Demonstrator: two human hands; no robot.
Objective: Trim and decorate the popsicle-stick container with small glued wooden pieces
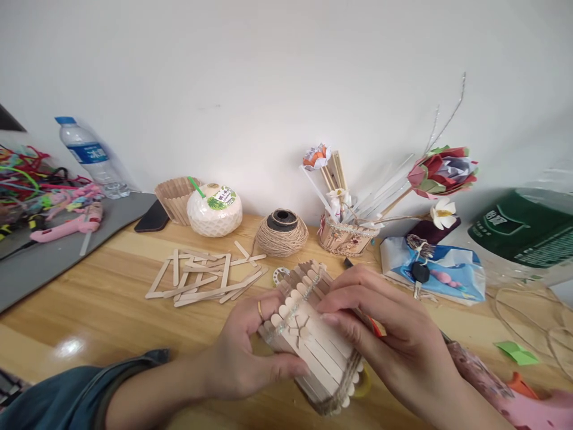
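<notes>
Craft-stick pot tilts at near centre, held in the left hand; the right hand has finger and thumb nearly together at its front, whether pinching anything I cannot tell. Beyond are loose craft sticks left, twine spool far centre, paper flower far right.

Pale tan stick box, green straw

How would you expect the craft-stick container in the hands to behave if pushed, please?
The container seems light, being thin wooden sticks. Its walls are probably stiff, with twine along one end. Its small decoration might snap, having thin pieces.
</notes>
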